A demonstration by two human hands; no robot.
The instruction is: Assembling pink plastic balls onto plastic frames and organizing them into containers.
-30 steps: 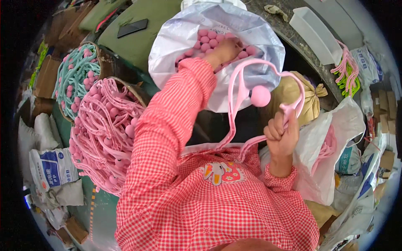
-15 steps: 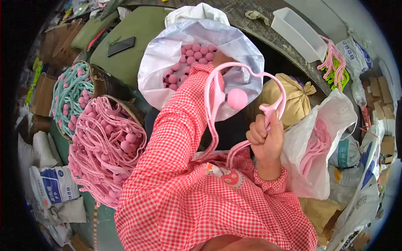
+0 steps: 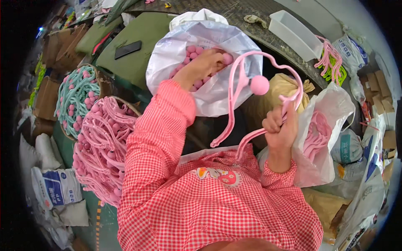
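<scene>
The pink frame (image 3: 243, 80) hangs in the air in front of and to the right of the white bag (image 3: 163, 62), its wavy top crossing in front of the bag's rim. It is a slim, slightly glossy band in pale pink, bent like a hoop left open at the bottom, with its two ends near the checked apron. Its left side widens into a prong that carries a smooth, round, matte ball (image 3: 259, 85) of a deeper pink; the prong opposite ends in a bare, short stub. The right hand (image 3: 282, 126), right of the bag, has its fingers curled tight around the frame just under that stub. The left hand (image 3: 201, 67) reaches down into the bag among loose pink balls (image 3: 193, 55), fingers partly bent, with a bag ball (image 3: 227, 58) beside the fingertips; whether they grip it, I cannot tell.
</scene>
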